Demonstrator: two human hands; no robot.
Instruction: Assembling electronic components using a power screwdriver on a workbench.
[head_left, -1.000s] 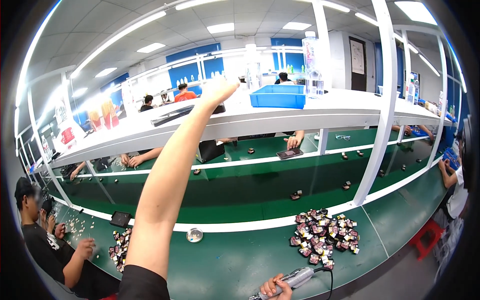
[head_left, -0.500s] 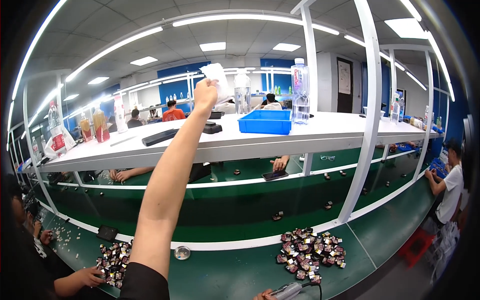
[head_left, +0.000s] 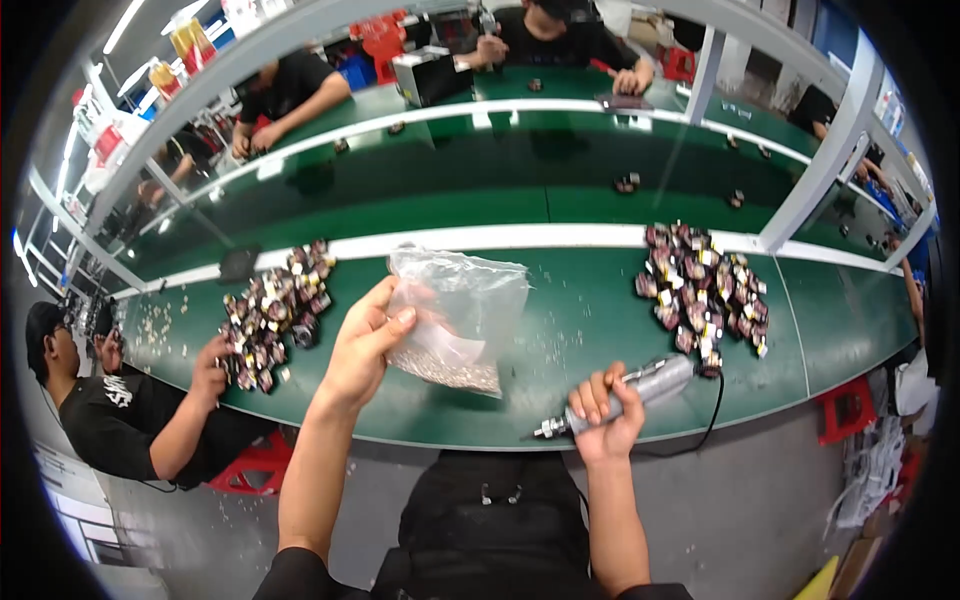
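My left hand (head_left: 362,345) pinches a clear zip bag (head_left: 465,300) by its left side, above the near part of the green bench. Many tiny metal pieces, perhaps screws, lie along the bag's bottom, with a white slip inside. My right hand (head_left: 610,415) is wrapped round a grey electric screwdriver (head_left: 660,380), its tip pointing left at the bench's near edge. From its back end a black cord runs down. Just beyond the screwdriver lies a heap of small dark parts (head_left: 700,290) with yellow and white bits.
At the left, a co-worker's hand (head_left: 210,370) touches another heap of dark parts (head_left: 275,310). Small white pieces (head_left: 165,325) are scattered nearby. A white rail (head_left: 500,238) separates my bench from the green belt (head_left: 480,205). A white post (head_left: 825,150) rises at the right.
My left hand has come down from the upper shelf, bringing the bag over the bench. The view has tilted downward. My right hand still holds the screwdriver, now more fully in view.
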